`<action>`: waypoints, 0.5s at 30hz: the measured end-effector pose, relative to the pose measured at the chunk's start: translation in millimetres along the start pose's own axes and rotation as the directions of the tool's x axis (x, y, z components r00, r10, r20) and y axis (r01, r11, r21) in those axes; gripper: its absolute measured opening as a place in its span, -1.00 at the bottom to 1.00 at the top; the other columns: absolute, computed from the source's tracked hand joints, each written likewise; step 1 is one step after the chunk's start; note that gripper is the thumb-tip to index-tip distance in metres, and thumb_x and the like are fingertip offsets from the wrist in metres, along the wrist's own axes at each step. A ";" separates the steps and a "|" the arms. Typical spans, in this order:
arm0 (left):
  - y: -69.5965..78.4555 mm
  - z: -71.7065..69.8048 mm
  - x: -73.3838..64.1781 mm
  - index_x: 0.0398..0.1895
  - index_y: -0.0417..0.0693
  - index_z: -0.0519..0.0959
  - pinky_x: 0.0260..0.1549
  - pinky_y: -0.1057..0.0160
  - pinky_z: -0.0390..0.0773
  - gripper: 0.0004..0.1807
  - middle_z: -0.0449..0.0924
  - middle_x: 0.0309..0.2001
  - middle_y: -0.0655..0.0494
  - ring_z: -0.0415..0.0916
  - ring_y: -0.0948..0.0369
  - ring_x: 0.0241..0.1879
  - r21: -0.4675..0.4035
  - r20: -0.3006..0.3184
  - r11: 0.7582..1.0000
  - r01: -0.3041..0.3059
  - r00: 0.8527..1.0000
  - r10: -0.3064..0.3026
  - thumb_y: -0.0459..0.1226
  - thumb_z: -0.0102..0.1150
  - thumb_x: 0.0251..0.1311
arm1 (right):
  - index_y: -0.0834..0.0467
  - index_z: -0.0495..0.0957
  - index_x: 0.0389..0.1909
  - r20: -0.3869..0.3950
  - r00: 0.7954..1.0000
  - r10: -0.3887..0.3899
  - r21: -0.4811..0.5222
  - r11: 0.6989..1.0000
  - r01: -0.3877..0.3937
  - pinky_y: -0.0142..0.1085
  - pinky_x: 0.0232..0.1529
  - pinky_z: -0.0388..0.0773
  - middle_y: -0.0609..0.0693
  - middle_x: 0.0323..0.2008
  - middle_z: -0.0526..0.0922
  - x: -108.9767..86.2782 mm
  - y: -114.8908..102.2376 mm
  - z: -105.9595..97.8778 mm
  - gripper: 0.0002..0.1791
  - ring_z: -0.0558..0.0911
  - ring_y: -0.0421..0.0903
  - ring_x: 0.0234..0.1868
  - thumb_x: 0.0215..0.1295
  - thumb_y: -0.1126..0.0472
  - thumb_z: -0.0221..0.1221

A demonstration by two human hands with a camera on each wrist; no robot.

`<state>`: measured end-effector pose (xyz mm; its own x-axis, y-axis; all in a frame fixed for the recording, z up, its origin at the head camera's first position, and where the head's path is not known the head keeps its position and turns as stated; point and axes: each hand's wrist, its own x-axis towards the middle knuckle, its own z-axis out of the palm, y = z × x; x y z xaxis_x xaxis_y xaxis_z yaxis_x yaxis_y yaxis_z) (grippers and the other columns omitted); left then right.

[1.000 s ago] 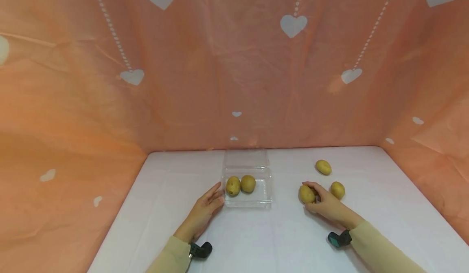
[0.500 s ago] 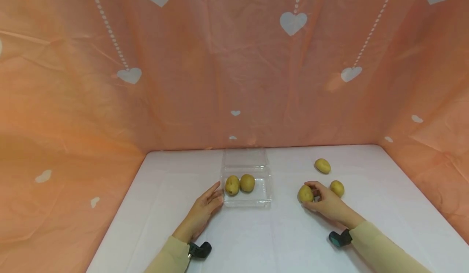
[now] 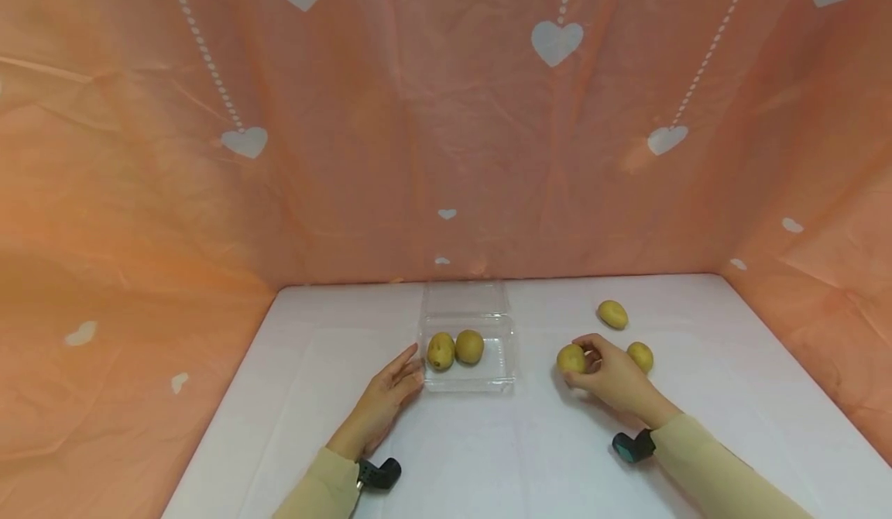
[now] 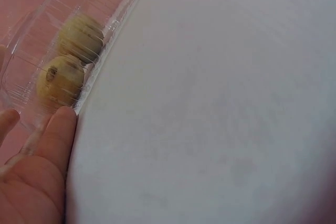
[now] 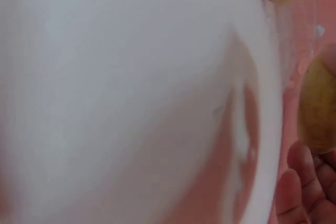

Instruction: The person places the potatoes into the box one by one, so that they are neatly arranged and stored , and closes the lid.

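Observation:
My right hand [image 3: 616, 376] pinches a small yellow potato [image 3: 571, 359] between thumb and fingers, just above the white table, with a shadow below. The same potato [image 5: 317, 108] shows at the right edge of the right wrist view, fingertips under it. At the left side of a clear plastic clamshell box [image 3: 498, 366] rests my left hand [image 3: 386, 403], fingers extended against its wall. Inside the box, two potatoes lie side by side, a left one [image 3: 440, 351] and a right one [image 3: 470, 347]. The left wrist view shows a finger [image 4: 60, 135] right at the box corner.
Two more potatoes lie on the table to the right, one farther back [image 3: 612, 314] and one behind the right hand [image 3: 639, 356]. The box's lid [image 3: 465, 299] is folded back toward the orange curtain [image 3: 488, 155] with white hearts. A white cloth [image 3: 488, 457] covers the table.
My right hand has raised the potato off the table and moved it slightly left. My left hand stays at the box, and the other potatoes have not moved.

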<state>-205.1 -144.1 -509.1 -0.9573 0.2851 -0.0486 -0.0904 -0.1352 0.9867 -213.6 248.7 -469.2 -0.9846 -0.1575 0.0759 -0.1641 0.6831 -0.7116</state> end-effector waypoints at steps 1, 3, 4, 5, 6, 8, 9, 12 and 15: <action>-0.1 -0.1 0.0 0.51 -0.06 0.09 0.29 0.15 0.26 -0.28 0.13 0.40 -0.31 0.10 -0.05 0.38 0.001 0.001 1.000 0.002 1.000 -0.002 -0.28 0.14 0.34 | 0.16 0.47 0.06 -0.010 1.000 -0.009 0.009 1.000 0.009 -0.34 -0.27 0.53 -0.03 -0.27 0.55 1.1 -3.1 0.5 -0.39 0.53 -0.10 -0.25 0.02 0.02 0.45; -0.1 -0.2 0.1 0.51 -0.06 0.08 0.29 0.14 0.25 -0.28 0.13 0.40 -0.31 0.09 -0.05 0.39 0.002 0.003 1.000 0.005 1.000 -0.005 -0.28 0.13 0.34 | 0.14 0.47 0.05 -0.027 0.999 -0.035 0.029 0.999 0.036 -0.35 -0.28 0.53 -0.03 -0.27 0.55 3.5 -9.2 1.6 -0.42 0.53 -0.10 -0.27 0.03 0.07 0.44; 0.0 -0.1 0.3 0.51 -0.06 0.07 0.29 0.14 0.25 -0.28 0.12 0.40 -0.31 0.09 -0.05 0.39 0.001 0.003 1.000 0.006 1.000 -0.006 -0.27 0.13 0.35 | 0.14 0.47 0.05 -0.038 0.998 -0.053 0.037 0.998 0.054 -0.36 -0.29 0.53 -0.03 -0.26 0.56 5.0 -12.0 2.4 -0.43 0.53 -0.11 -0.27 0.03 0.08 0.44; 0.0 -0.1 0.5 0.51 -0.06 0.07 0.29 0.15 0.25 -0.27 0.12 0.40 -0.31 0.09 -0.05 0.39 0.005 0.003 1.000 0.004 1.000 -0.004 -0.27 0.13 0.35 | 0.14 0.48 0.04 -0.051 0.996 -0.072 0.045 0.996 0.075 -0.37 -0.29 0.52 -0.03 -0.26 0.56 6.5 -15.1 3.3 -0.44 0.53 -0.11 -0.28 0.03 0.11 0.44; 0.1 0.0 0.6 0.51 -0.06 0.07 0.29 0.15 0.26 -0.28 0.12 0.40 -0.31 0.09 -0.06 0.39 0.005 0.003 1.000 0.003 1.000 -0.003 -0.27 0.13 0.35 | 0.15 0.48 0.03 -0.065 0.993 -0.096 0.055 0.994 0.099 -0.37 -0.30 0.52 -0.03 -0.25 0.56 8.1 -18.2 4.3 -0.45 0.53 -0.11 -0.29 0.03 0.13 0.44; 0.2 0.1 0.9 0.51 -0.06 0.07 0.28 0.15 0.26 -0.28 0.13 0.40 -0.31 0.10 -0.06 0.38 0.005 -0.001 1.000 0.002 1.000 -0.002 -0.27 0.13 0.35 | 0.19 0.48 0.03 -0.090 0.986 -0.140 0.073 0.987 0.147 -0.39 -0.31 0.51 -0.01 -0.24 0.56 11.4 -23.7 7.1 -0.46 0.52 -0.10 -0.30 0.02 0.16 0.45; 0.2 0.2 0.9 0.51 -0.06 0.07 0.28 0.16 0.27 -0.28 0.13 0.40 -0.31 0.10 -0.06 0.38 0.005 -0.002 1.000 0.001 1.000 -0.001 -0.27 0.13 0.35 | 0.20 0.48 0.02 -0.101 0.982 -0.161 0.081 0.982 0.169 -0.39 -0.32 0.50 -0.01 -0.23 0.56 12.7 -26.5 8.5 -0.46 0.51 -0.10 -0.30 0.03 0.17 0.44; 0.1 0.5 0.5 0.51 -0.07 0.07 0.28 0.15 0.27 -0.28 0.12 0.40 -0.32 0.10 -0.06 0.38 0.007 -0.001 1.000 0.000 1.000 0.000 -0.27 0.13 0.35 | 0.24 0.48 0.01 -0.123 0.973 -0.195 0.107 0.972 0.209 -0.40 -0.33 0.49 0.02 -0.22 0.56 16.2 -33.1 13.2 -0.46 0.51 -0.08 -0.30 0.02 0.20 0.45; 0.0 0.9 0.4 0.51 -0.07 0.07 0.28 0.14 0.27 -0.27 0.12 0.40 -0.33 0.11 -0.07 0.38 0.009 0.004 1.000 -0.003 1.000 0.003 -0.27 0.13 0.34 | 0.23 0.48 0.03 -0.124 0.972 -0.198 0.130 0.968 0.214 -0.40 -0.33 0.49 0.02 -0.20 0.55 19.5 -37.6 17.2 -0.45 0.51 -0.07 -0.31 0.02 0.21 0.45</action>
<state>-205.2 -143.2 -508.9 -0.9564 0.2884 -0.0455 -0.0854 -0.1273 0.9882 -225.6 207.6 -452.9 -0.9323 -0.1999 0.3013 -0.3615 0.5354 -0.7633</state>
